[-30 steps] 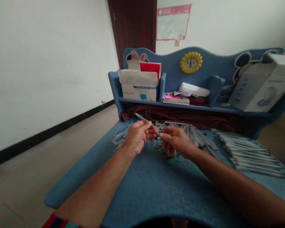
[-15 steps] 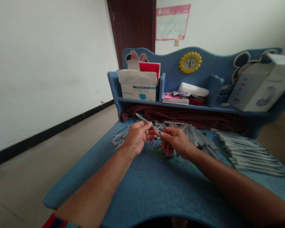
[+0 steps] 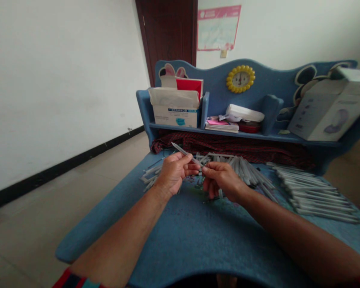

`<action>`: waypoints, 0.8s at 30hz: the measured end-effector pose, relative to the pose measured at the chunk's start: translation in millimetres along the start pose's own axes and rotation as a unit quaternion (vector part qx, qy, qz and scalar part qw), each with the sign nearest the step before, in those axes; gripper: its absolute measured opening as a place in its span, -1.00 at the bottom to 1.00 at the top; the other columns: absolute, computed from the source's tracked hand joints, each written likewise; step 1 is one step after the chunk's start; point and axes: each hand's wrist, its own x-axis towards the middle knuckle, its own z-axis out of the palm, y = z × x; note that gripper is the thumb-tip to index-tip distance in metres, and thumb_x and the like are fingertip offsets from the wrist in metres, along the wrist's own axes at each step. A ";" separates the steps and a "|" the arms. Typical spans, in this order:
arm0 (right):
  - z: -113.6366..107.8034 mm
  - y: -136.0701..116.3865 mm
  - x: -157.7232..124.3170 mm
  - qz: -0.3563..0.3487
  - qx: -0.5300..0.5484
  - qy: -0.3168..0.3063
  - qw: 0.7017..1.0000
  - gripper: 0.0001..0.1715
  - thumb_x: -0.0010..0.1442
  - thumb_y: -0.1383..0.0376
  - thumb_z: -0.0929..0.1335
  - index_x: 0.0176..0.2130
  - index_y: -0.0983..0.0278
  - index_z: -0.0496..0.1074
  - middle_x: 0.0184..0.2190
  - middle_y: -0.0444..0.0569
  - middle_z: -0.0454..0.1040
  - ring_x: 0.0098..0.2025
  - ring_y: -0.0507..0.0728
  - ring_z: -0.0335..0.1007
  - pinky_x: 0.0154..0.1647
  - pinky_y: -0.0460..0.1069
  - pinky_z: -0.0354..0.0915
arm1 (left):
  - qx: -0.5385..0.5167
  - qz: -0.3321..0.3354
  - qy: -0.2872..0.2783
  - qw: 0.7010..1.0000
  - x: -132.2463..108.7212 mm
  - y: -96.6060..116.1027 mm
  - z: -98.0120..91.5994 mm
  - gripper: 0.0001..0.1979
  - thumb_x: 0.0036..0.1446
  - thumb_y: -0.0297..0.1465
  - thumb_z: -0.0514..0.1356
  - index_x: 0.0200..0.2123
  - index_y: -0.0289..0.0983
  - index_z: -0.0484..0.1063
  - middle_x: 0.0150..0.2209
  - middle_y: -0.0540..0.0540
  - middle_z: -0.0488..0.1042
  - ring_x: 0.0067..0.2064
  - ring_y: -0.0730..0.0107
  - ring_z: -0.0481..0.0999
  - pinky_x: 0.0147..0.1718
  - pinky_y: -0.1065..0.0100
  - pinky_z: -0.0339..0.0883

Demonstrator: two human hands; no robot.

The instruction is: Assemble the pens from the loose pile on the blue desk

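Note:
My left hand (image 3: 173,172) is closed around a thin grey pen barrel (image 3: 184,153) that slants up to the left. My right hand (image 3: 222,180) pinches the barrel's lower right end, fingers pressed together; what small part it holds there I cannot make out. Both hands hover over the blue desk (image 3: 180,236). Behind them lies a heap of grey pen barrels (image 3: 246,168). A few more barrels (image 3: 150,176) lie left of my left hand.
A tidy row of grey pens (image 3: 315,192) lies at the right. The desk's back shelf holds a white box (image 3: 175,108), papers (image 3: 222,125), a yellow clock (image 3: 241,79) and a large white carton (image 3: 330,110). A red checked cloth (image 3: 228,145) lies under the shelf.
Almost nothing: my right hand has shifted slightly at the end of the barrel; my left hand holds still.

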 end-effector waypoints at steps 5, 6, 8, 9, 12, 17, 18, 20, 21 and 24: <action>-0.4 -0.4 -0.4 0.015 0.051 -0.015 0.998 -0.72 0.10 0.12 0.31 -0.46 0.28 0.26 -0.70 -0.12 0.45 -0.80 0.01 0.27 -0.86 -0.18 0.02 | 0.002 0.001 -0.014 1.000 -0.1 0.2 -1.4 -0.94 0.14 -0.55 0.12 -0.40 -0.39 0.33 -0.54 -0.09 0.47 -0.55 0.44 0.50 -0.57 0.47 0.42; -0.6 -0.1 -0.2 0.018 0.061 -0.018 0.998 -0.72 0.10 0.12 0.30 -0.45 0.28 0.26 -0.70 -0.12 0.45 -0.81 0.01 0.27 -0.86 -0.18 0.02 | 0.002 0.003 -0.017 1.000 -0.1 0.3 -1.7 -0.94 0.14 -0.55 0.12 -0.39 -0.39 0.33 -0.53 -0.09 0.47 -0.55 0.44 0.50 -0.56 0.47 0.42; -1.1 0.7 0.1 0.024 0.080 -0.028 0.996 -0.72 0.11 0.12 0.30 -0.44 0.28 0.27 -0.70 -0.11 0.45 -0.81 0.02 0.27 -0.85 -0.18 0.02 | 0.002 0.007 -0.024 1.000 0.2 0.5 -2.5 -0.95 0.13 -0.55 0.13 -0.39 -0.39 0.33 -0.52 -0.10 0.48 -0.55 0.45 0.50 -0.56 0.46 0.42; -1.5 1.3 0.2 0.026 0.090 -0.035 0.995 -0.72 0.11 0.12 0.30 -0.43 0.29 0.27 -0.70 -0.10 0.46 -0.81 0.02 0.28 -0.85 -0.18 0.02 | 0.001 0.009 -0.028 1.000 0.4 0.5 -2.9 -0.95 0.13 -0.54 0.13 -0.39 -0.39 0.34 -0.51 -0.11 0.48 -0.54 0.44 0.50 -0.56 0.46 0.42; -3.1 2.3 0.1 0.031 0.122 -0.059 0.990 -0.72 0.11 0.12 0.30 -0.42 0.30 0.27 -0.69 -0.08 0.47 -0.80 0.02 0.28 -0.84 -0.18 0.03 | -0.002 0.012 -0.041 0.999 1.0 0.2 -4.0 -0.96 0.12 -0.52 0.15 -0.39 -0.39 0.35 -0.50 -0.12 0.49 -0.54 0.45 0.50 -0.55 0.46 0.43; -3.8 1.4 0.7 0.033 0.147 -0.084 0.985 -0.70 0.12 0.11 0.29 -0.43 0.30 0.28 -0.70 -0.07 0.47 -0.80 0.02 0.28 -0.84 -0.17 0.05 | -0.004 0.015 -0.053 0.998 2.7 0.4 -5.9 -0.96 0.11 -0.52 0.16 -0.37 -0.40 0.35 -0.49 -0.11 0.49 -0.53 0.45 0.51 -0.55 0.46 0.44; -3.2 0.9 0.8 0.033 0.144 -0.085 0.985 -0.70 0.12 0.10 0.29 -0.42 0.30 0.28 -0.70 -0.08 0.46 -0.80 0.02 0.28 -0.84 -0.17 0.04 | -0.003 0.016 -0.052 0.998 3.2 0.6 -6.3 -0.96 0.11 -0.52 0.16 -0.37 -0.40 0.35 -0.48 -0.10 0.49 -0.53 0.45 0.51 -0.55 0.46 0.44; -1.6 0.1 1.1 0.030 0.119 -0.075 0.990 -0.68 0.14 0.07 0.28 -0.42 0.29 0.27 -0.70 -0.11 0.45 -0.80 0.01 0.28 -0.84 -0.18 0.03 | 0.001 0.019 -0.048 0.999 3.9 0.9 -7.0 -0.96 0.11 -0.51 0.16 -0.37 -0.40 0.35 -0.48 -0.10 0.49 -0.52 0.46 0.50 -0.55 0.47 0.43; -0.7 -0.2 1.3 0.026 0.098 -0.065 0.993 -0.66 0.15 0.06 0.28 -0.41 0.29 0.27 -0.70 -0.12 0.45 -0.80 0.01 0.28 -0.84 -0.18 0.02 | 0.004 0.020 -0.046 0.999 4.1 1.0 -7.1 -0.96 0.11 -0.51 0.16 -0.37 -0.40 0.35 -0.48 -0.10 0.49 -0.52 0.46 0.50 -0.54 0.48 0.43; 1.3 -0.3 1.7 -0.007 0.009 -0.020 1.000 -0.63 0.15 0.02 0.29 -0.39 0.28 0.27 -0.69 -0.18 0.42 -0.80 -0.03 0.24 -0.83 -0.18 0.01 | 0.020 0.021 -0.048 0.998 3.8 1.0 -5.8 -0.93 0.10 -0.48 0.18 -0.37 -0.39 0.35 -0.49 -0.09 0.48 -0.51 0.44 0.50 -0.53 0.46 0.43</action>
